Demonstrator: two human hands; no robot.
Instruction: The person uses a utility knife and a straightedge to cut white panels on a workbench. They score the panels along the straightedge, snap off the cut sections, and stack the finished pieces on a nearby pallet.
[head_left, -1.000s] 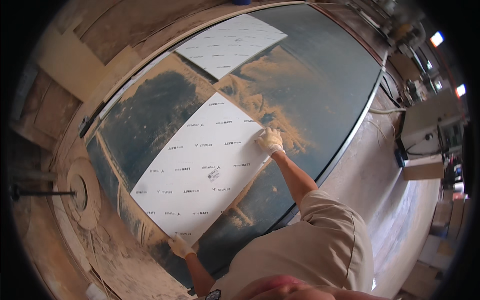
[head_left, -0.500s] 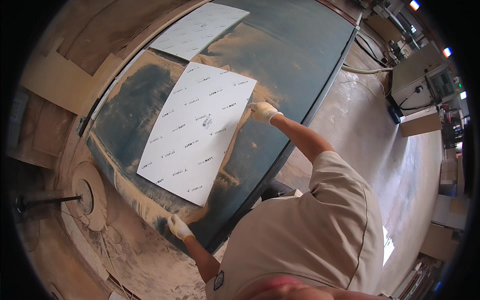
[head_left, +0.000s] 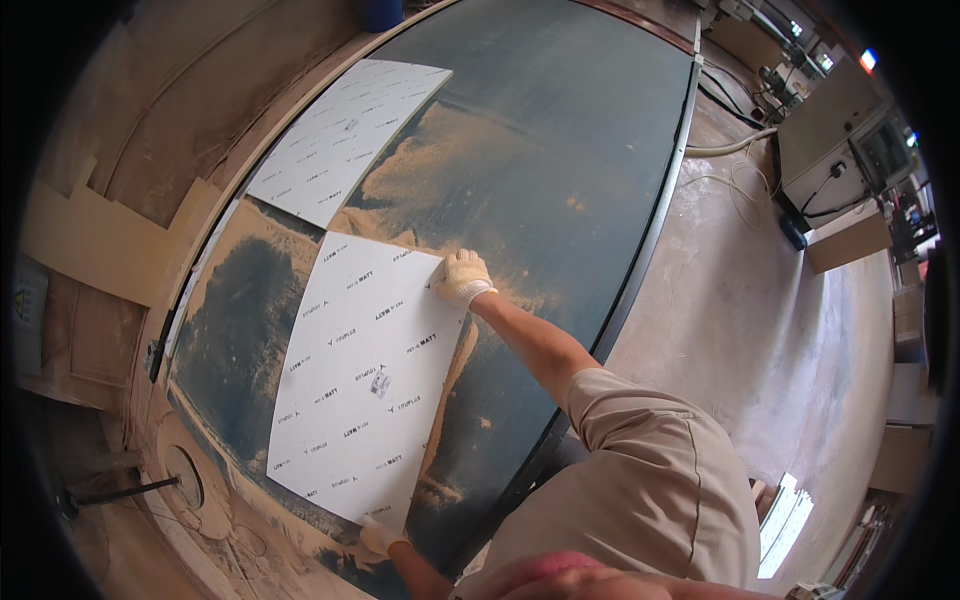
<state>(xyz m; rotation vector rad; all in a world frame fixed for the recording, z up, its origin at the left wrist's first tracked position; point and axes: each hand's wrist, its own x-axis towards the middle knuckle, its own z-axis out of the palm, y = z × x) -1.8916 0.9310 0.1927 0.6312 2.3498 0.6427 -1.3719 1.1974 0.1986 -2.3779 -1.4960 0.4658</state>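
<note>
A white board (head_left: 365, 350) with printed film lies aslant on a dark, dusty table (head_left: 600, 180). My right hand (head_left: 463, 278), in a pale knit glove, closes on its far right corner. At the near end, my left hand (head_left: 380, 537), gloved alike, grips the board's edge; its fingers are slightly blurred. A second white board (head_left: 350, 135) lies beyond, its near corner close to the first board's far edge. Sawdust (head_left: 430, 165) surrounds both boards.
A dark metal rail (head_left: 640, 255) edges the table on the right. Past it stand a grey control cabinet (head_left: 835, 150) and a cardboard box (head_left: 848, 237) on the floor. A hose (head_left: 735, 148) runs nearby. At the left are brown sheets (head_left: 90, 235) and a round disc with a rod (head_left: 185, 478).
My right hand has shifted from the board's long side to its far right corner. My left hand, earlier apart from the board, now meets its near edge. The view has shifted too.
</note>
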